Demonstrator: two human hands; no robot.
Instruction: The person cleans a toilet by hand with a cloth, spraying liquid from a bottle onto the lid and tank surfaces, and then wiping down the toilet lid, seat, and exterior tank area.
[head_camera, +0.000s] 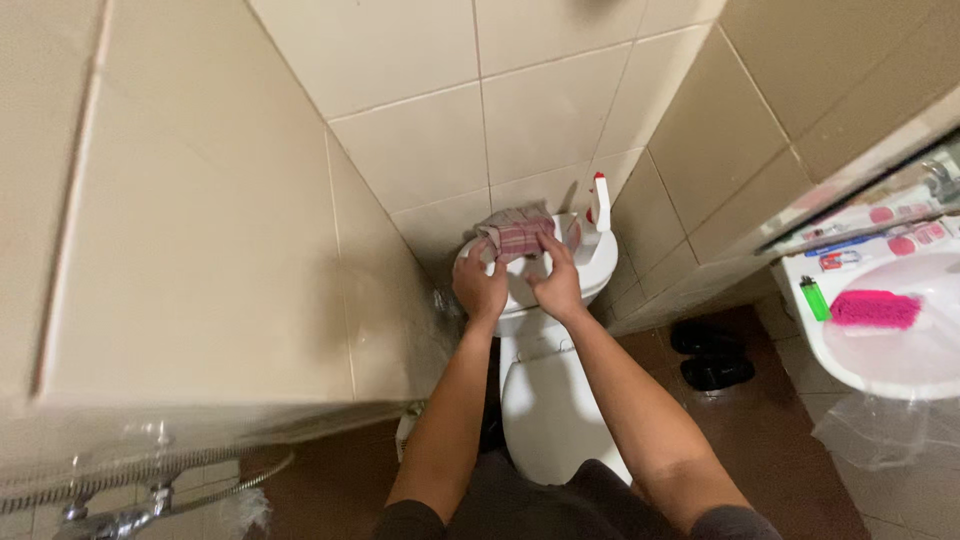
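Left hand and right hand — curled, gripping checked cloth.

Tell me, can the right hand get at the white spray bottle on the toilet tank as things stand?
Probably yes: the right hand rests on the cloth, the spray bottle stands just beside, nothing between.

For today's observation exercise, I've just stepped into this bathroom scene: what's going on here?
A person stands over a white toilet in a tiled corner, both arms stretched forward. The left hand and right hand hold a pink checked cloth on the toilet's top. A white spray bottle with a red nozzle stands just beside the cloth. To the right, a sink holds a pink scrubbing brush, with a green lighter on its rim. Dark slippers lie on the floor.
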